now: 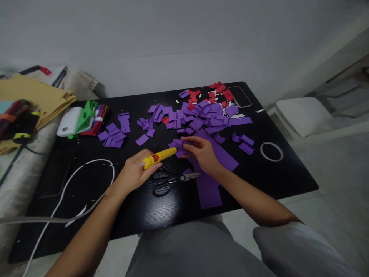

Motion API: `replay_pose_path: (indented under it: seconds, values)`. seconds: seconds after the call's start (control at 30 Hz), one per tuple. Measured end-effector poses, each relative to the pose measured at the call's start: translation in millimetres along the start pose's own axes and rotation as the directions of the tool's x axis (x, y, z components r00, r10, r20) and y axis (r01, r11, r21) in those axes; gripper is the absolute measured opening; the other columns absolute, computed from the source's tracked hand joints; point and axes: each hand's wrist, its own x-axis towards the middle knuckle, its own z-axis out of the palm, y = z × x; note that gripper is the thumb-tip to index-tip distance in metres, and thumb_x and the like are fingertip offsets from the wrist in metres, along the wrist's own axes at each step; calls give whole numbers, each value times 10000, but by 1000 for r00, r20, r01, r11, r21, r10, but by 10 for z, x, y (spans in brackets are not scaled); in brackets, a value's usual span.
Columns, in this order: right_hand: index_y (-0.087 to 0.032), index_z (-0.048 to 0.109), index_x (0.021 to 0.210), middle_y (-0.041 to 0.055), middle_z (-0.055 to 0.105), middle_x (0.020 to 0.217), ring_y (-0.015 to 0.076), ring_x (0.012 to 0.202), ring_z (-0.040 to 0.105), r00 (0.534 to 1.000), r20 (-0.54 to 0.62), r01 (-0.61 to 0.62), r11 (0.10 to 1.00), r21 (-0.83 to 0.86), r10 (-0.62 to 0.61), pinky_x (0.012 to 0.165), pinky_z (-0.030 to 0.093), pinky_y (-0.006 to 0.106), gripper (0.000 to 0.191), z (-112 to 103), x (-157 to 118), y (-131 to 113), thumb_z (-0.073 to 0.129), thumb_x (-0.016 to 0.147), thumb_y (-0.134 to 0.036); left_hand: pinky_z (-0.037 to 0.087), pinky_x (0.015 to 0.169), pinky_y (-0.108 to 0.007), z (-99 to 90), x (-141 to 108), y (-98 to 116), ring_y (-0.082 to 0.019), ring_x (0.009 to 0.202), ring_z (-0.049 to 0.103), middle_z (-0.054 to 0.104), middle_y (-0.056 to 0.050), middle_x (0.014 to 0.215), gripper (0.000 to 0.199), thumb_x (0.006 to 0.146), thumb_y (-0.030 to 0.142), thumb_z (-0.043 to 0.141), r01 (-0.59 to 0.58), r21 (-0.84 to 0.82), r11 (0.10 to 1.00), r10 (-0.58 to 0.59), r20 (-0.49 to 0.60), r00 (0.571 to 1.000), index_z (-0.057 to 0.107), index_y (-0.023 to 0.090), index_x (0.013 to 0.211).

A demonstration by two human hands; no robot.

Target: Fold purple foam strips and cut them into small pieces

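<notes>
My left hand [137, 169] is wrapped round a yellow hot glue gun [161, 156], its nozzle pointing right. The tip meets a small purple folded paper piece [178, 145], which the fingers of my right hand [201, 152] pinch from the other side. Below the hands lie black-handled scissors [173, 180], blades toward the right. Under my right wrist are large purple paper sheets [210, 194]. Beyond my hands spreads a heap of purple paper pieces [201, 113], with a smaller purple cluster [112, 136] to the left.
Red paper pieces [220, 92] and white scraps lie at the back, beside a phone-shaped object [240, 96]. A tape ring [271, 151] rests at right. A white cable [65, 188] loops at left, near bundled coloured strips [99, 119]. A white stool [296, 115] stands beyond the table.
</notes>
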Motion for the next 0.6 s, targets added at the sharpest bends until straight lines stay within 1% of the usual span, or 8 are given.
replay_pose_path:
  seconds: [0.13,0.23,0.37,0.47,0.6]
  values:
    - [-232,814,963,27,772,948,214,875,712,1000,3,3,1000,-12,-3,714,667,369,325,-2,7,5,906,670,-339,494,682,-283,-6,2,3,-163,729,613,622,-17,827,214,1029,341,591,-15,16,1000,15,-6,1000,623,194,877]
    - [-235,814,954,26,780,966,223,906,724,1000,3,7,1000,-6,-7,727,664,369,316,-11,22,6,906,670,-339,500,697,-287,-15,-5,5,-170,750,624,634,-19,840,199,1024,332,598,-14,11,1000,14,-25,1000,623,196,881]
    - [-233,817,931,15,774,938,208,886,722,1000,-22,13,1000,21,-12,712,657,348,301,-20,37,1,906,656,-318,521,748,-285,-28,-7,7,-177,806,654,669,-29,897,147,1021,313,606,-44,11,999,45,-47,998,637,196,938]
    - [-232,815,935,13,773,935,210,885,721,999,-32,19,999,39,-18,715,657,356,316,-28,43,-3,911,647,-320,517,739,-273,-28,2,5,-169,796,652,663,-26,891,144,1022,307,611,-88,21,996,89,-60,994,631,192,937]
    - [-234,815,939,7,772,927,203,870,717,999,-29,19,998,52,-17,714,658,353,314,-33,49,-2,908,649,-311,503,712,-262,-17,12,-5,-156,759,632,635,-16,862,166,1030,316,608,-105,43,994,108,-69,992,609,190,921]
